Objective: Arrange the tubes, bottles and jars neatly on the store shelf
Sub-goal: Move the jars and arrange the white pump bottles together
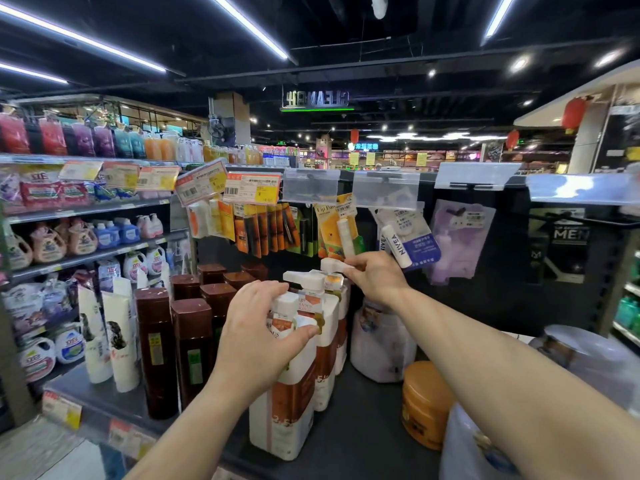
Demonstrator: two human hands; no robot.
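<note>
**Both hands on the pump bottles at the shelf's front edge**

The left hand (258, 327) is curled over the shoulder and pump of the nearest tall white-and-rust plastic pump bottle (287, 382), thumb hooked round its right side. The right hand (375, 277) reaches deeper and pinches the white pump spout of the rear pump bottle (343, 317) in the same row. Three such bottles stand in a file running from the front edge of the dark grey store shelf (360, 441) toward its back panel, each touching the next.

To do this well, I would say turn each spout to face the same way and keep the labels square to the aisle, steadying the front bottle so the file does not topple.

The bottles look rigid, white with a rust-brown label band. To their left stand dark brown square-capped bottles (192, 344) and white tubes (117, 337); near the right corner sits an amber plastic jar (426, 403).
</note>
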